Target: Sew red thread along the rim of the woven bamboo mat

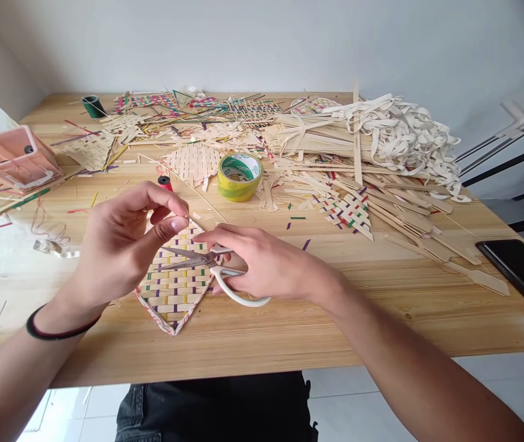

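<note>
My right hand grips a pair of scissors by the white handles, and the blades stand apart, pointing left. Beneath them on the table lies a woven bamboo-strip panel with purple, yellow and green strips. Red thread wraps its pale bound edge. Above the panel's left side my left hand is raised, thumb and index finger pinched together. Whatever is in that pinch is too small to make out. Just behind it stands a red thread spool with a dark top.
A roll of yellow tape sits mid-table. Behind it spread loose strips and woven pieces. White ribbon heaps at the back right above wooden slats. A pink bin is left, a phone right.
</note>
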`<act>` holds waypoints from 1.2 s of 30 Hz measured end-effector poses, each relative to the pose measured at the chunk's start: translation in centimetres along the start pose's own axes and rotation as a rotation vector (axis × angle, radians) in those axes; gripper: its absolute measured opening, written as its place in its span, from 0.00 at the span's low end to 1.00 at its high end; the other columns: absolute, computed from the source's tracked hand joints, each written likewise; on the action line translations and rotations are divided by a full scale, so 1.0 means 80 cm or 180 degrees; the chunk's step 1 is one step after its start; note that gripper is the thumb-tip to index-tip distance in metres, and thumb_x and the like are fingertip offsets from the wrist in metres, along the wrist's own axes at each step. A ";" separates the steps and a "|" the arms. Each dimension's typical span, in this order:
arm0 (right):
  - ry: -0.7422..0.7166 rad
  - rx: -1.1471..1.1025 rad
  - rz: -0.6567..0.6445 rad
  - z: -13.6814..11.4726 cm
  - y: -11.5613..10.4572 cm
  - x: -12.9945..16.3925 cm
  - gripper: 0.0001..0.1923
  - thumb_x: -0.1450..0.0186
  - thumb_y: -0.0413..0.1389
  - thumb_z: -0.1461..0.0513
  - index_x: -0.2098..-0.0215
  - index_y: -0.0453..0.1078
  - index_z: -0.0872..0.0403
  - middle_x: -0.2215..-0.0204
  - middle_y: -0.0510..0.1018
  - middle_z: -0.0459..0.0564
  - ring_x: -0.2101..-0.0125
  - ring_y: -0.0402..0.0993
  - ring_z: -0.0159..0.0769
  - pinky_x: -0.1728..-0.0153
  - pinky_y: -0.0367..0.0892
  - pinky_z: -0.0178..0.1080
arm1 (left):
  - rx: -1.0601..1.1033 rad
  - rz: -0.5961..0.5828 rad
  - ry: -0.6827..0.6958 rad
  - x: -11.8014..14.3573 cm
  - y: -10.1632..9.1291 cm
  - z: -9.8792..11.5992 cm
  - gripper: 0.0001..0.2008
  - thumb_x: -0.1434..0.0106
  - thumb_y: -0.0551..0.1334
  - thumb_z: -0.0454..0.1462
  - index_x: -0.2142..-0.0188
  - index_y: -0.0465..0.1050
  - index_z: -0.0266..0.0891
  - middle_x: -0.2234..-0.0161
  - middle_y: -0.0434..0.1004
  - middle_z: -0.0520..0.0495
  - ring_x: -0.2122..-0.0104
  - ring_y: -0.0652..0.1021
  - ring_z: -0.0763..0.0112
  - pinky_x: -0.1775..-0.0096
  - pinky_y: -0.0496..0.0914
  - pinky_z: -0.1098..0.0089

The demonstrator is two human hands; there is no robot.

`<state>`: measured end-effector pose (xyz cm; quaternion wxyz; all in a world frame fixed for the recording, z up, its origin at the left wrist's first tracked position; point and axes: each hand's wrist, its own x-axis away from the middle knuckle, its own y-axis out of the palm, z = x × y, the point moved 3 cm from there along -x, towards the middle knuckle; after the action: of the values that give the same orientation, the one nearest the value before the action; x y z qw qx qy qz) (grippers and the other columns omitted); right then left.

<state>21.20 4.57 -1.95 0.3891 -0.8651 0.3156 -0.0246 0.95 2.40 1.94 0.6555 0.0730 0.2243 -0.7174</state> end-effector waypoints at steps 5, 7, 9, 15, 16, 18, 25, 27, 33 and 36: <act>0.0029 0.0033 -0.0068 0.004 0.000 0.000 0.31 0.36 0.69 0.70 0.37 0.71 0.50 0.43 0.81 0.54 0.44 0.80 0.45 0.38 0.72 0.46 | 0.0007 0.0036 0.0031 -0.001 -0.001 -0.001 0.03 0.35 0.72 0.33 0.64 0.81 0.41 0.68 0.78 0.49 0.68 0.74 0.70 0.64 0.67 0.67; 0.0046 0.0040 -0.0055 0.004 0.000 0.001 0.30 0.36 0.68 0.69 0.37 0.71 0.51 0.43 0.81 0.54 0.44 0.80 0.45 0.39 0.72 0.46 | 0.0037 0.0046 -0.0007 -0.001 0.000 -0.001 0.03 0.35 0.73 0.34 0.64 0.81 0.41 0.68 0.78 0.49 0.68 0.74 0.70 0.64 0.66 0.67; 0.0039 0.0043 -0.0032 0.003 -0.001 0.002 0.29 0.35 0.69 0.68 0.37 0.72 0.51 0.43 0.81 0.54 0.44 0.80 0.45 0.39 0.72 0.46 | 0.0051 0.0061 -0.0035 -0.001 0.001 0.000 0.03 0.35 0.73 0.35 0.64 0.81 0.40 0.68 0.78 0.49 0.68 0.74 0.70 0.64 0.66 0.68; 0.0023 0.0037 -0.0008 0.002 0.000 0.001 0.30 0.36 0.70 0.67 0.37 0.72 0.51 0.43 0.81 0.55 0.44 0.80 0.46 0.39 0.72 0.46 | 0.0042 0.0054 -0.0020 0.000 0.000 0.000 0.03 0.35 0.73 0.34 0.64 0.81 0.40 0.68 0.79 0.49 0.68 0.75 0.70 0.63 0.67 0.68; 0.0020 0.0027 -0.0012 0.002 0.000 0.001 0.30 0.36 0.71 0.67 0.37 0.72 0.51 0.43 0.81 0.55 0.44 0.80 0.46 0.39 0.72 0.46 | 0.0050 0.0048 -0.0009 0.000 -0.001 0.000 0.03 0.35 0.72 0.33 0.64 0.81 0.40 0.68 0.79 0.49 0.68 0.75 0.70 0.63 0.67 0.68; -0.0002 -0.0005 -0.0011 0.004 -0.001 0.000 0.29 0.36 0.71 0.66 0.38 0.73 0.52 0.43 0.81 0.55 0.45 0.80 0.45 0.39 0.72 0.46 | 0.0041 0.0059 0.0009 0.000 -0.001 0.000 0.03 0.35 0.72 0.33 0.64 0.81 0.40 0.67 0.79 0.49 0.67 0.75 0.70 0.63 0.67 0.68; 0.0029 0.0009 0.0050 0.003 -0.003 0.002 0.28 0.35 0.71 0.65 0.37 0.73 0.51 0.42 0.81 0.55 0.45 0.81 0.45 0.39 0.73 0.45 | 0.0034 0.0101 -0.0006 0.000 0.000 0.000 0.03 0.35 0.73 0.35 0.64 0.81 0.40 0.67 0.80 0.48 0.67 0.76 0.69 0.62 0.68 0.67; 0.0037 0.0035 0.0052 0.003 -0.003 0.003 0.28 0.35 0.70 0.65 0.37 0.73 0.52 0.42 0.81 0.55 0.45 0.81 0.45 0.39 0.73 0.45 | 0.0043 0.0122 -0.0027 0.001 0.000 0.000 0.04 0.35 0.74 0.35 0.64 0.81 0.40 0.67 0.80 0.48 0.66 0.76 0.69 0.62 0.68 0.67; -0.0039 0.0062 0.0095 0.002 -0.005 0.004 0.27 0.33 0.65 0.71 0.37 0.73 0.54 0.41 0.82 0.53 0.45 0.82 0.40 0.39 0.73 0.42 | 0.0054 0.0119 0.0063 0.000 0.000 -0.001 0.04 0.34 0.74 0.35 0.63 0.81 0.40 0.67 0.79 0.49 0.67 0.76 0.71 0.63 0.68 0.69; -0.0058 0.0103 0.0140 0.002 -0.006 0.004 0.28 0.34 0.68 0.67 0.36 0.72 0.57 0.41 0.82 0.55 0.44 0.81 0.42 0.39 0.73 0.41 | 0.0040 0.0122 0.0101 0.000 0.000 -0.001 0.04 0.34 0.74 0.35 0.63 0.81 0.40 0.67 0.79 0.49 0.67 0.76 0.71 0.63 0.68 0.69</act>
<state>21.74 4.72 -1.80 0.4064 -0.8517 0.3306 -0.0133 0.93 2.42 1.84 0.6651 0.0928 0.2287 -0.7048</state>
